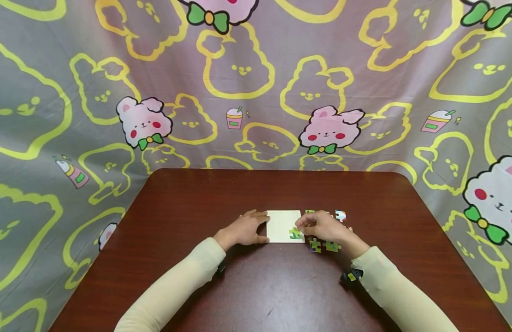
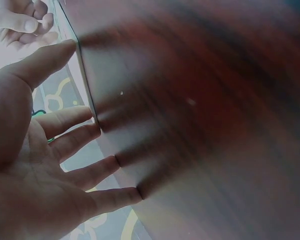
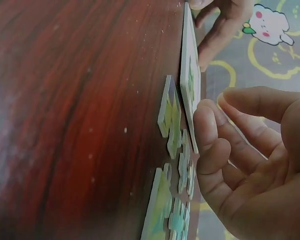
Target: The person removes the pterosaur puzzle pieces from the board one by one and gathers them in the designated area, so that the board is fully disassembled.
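Note:
A shallow pale puzzle tray (image 1: 279,225) lies flat on the table, with one green jigsaw piece (image 1: 295,234) in its lower right corner. My left hand (image 1: 248,228) touches the tray's left side with thumb and fingertips, its fingers spread and fairly straight. Over the tray's right edge hovers my right hand (image 1: 325,227), its fingers loosely bent. In the right wrist view, no piece shows between the thumb and fingers of the right hand (image 3: 260,160). Loose jigsaw pieces (image 1: 315,245) lie right of the tray, some partly hidden beneath that hand.
The brown wooden table (image 1: 197,193) reaches back to a patterned cloth (image 1: 256,55) that hangs behind and on both sides. Several loose pieces are grouped near the right hand, among them a light blue and white piece (image 1: 340,215) at the back.

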A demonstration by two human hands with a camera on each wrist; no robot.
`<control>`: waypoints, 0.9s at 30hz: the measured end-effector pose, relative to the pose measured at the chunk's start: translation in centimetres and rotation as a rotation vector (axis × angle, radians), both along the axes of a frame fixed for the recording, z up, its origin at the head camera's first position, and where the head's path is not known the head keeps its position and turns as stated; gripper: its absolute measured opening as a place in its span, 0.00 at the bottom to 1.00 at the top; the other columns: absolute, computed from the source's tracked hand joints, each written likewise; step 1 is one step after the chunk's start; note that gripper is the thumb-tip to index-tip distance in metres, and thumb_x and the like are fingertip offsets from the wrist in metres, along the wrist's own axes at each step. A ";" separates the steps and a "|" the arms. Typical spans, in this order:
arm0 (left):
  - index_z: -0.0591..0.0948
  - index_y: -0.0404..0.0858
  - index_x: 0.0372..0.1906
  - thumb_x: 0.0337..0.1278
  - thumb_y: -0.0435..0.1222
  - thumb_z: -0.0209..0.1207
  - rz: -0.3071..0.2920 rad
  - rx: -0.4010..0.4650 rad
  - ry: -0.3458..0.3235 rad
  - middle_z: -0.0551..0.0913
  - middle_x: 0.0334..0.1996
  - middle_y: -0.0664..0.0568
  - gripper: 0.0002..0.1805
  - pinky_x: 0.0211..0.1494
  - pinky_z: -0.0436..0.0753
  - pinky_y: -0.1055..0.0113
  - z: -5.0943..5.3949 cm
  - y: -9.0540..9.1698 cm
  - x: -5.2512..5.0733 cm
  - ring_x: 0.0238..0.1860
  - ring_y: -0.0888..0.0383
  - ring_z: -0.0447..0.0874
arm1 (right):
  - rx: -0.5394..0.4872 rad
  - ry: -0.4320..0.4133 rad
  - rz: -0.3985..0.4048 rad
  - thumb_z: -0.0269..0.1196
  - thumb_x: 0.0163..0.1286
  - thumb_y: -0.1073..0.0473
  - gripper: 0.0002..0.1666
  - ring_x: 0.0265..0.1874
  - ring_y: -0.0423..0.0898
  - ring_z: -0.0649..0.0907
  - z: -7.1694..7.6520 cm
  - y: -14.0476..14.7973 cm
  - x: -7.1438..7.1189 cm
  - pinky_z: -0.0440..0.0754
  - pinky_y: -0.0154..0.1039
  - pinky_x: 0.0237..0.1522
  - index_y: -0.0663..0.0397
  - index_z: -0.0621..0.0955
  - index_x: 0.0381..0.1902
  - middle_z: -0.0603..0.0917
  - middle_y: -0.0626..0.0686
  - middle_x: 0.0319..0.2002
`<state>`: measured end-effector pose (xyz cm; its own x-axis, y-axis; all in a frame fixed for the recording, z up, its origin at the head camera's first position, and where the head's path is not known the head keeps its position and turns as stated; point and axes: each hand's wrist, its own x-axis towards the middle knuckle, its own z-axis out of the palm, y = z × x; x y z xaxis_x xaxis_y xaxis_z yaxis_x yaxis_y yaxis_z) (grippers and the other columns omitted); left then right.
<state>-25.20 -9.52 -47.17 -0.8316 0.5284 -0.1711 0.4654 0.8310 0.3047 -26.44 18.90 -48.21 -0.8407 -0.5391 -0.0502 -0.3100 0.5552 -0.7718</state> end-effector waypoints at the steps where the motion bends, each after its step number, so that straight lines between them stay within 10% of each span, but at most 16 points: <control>1: 0.68 0.43 0.74 0.61 0.53 0.64 0.000 0.001 0.000 0.62 0.77 0.48 0.39 0.72 0.64 0.33 0.0 0.0 0.0 0.78 0.37 0.55 | -0.003 -0.005 0.007 0.63 0.69 0.65 0.11 0.33 0.43 0.85 0.0 -0.1 0.0 0.83 0.38 0.35 0.59 0.85 0.47 0.89 0.56 0.41; 27: 0.68 0.43 0.74 0.60 0.54 0.65 0.003 -0.002 -0.006 0.62 0.77 0.48 0.40 0.71 0.65 0.33 0.0 0.0 0.0 0.78 0.37 0.55 | 0.034 0.056 -0.023 0.64 0.62 0.70 0.12 0.34 0.40 0.83 0.5 -1.5 -0.1 0.79 0.33 0.34 0.59 0.87 0.44 0.89 0.54 0.36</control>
<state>-25.19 -9.53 -47.14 -0.8321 0.5256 -0.1770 0.4611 0.8330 0.3059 -26.56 17.39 -47.70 -0.8548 -0.5185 -0.0207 -0.3391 0.5883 -0.7341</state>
